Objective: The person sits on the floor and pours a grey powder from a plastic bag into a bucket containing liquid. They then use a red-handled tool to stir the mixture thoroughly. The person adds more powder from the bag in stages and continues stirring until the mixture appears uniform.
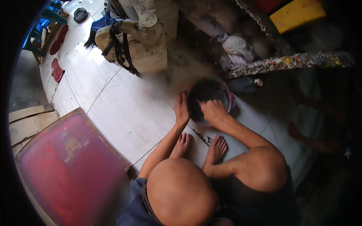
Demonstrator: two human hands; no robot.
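A round dark bucket (229, 98) with reddish marks near its rim stands on the tiles in front of my feet. My left hand (182, 109) holds it at its left side, fingers pointing away from me along the wall. Over the bucket's near side, my right hand (214, 111) is closed, knuckles up. A small reddish bit shows by its fingers; what it grips is too blurred to name. The inside of the bucket looks dark, and its contents are unclear.
A dirty cream jerrycan (151, 51) with black straps stands beyond the bucket. Knotted whitish bags (236, 47) lie behind a paint-crusted bar (290, 62). To my left is a worn red panel (71, 165). Reddish flip-flops (57, 70) lie farther off; a yellow block (298, 16) sits far right.
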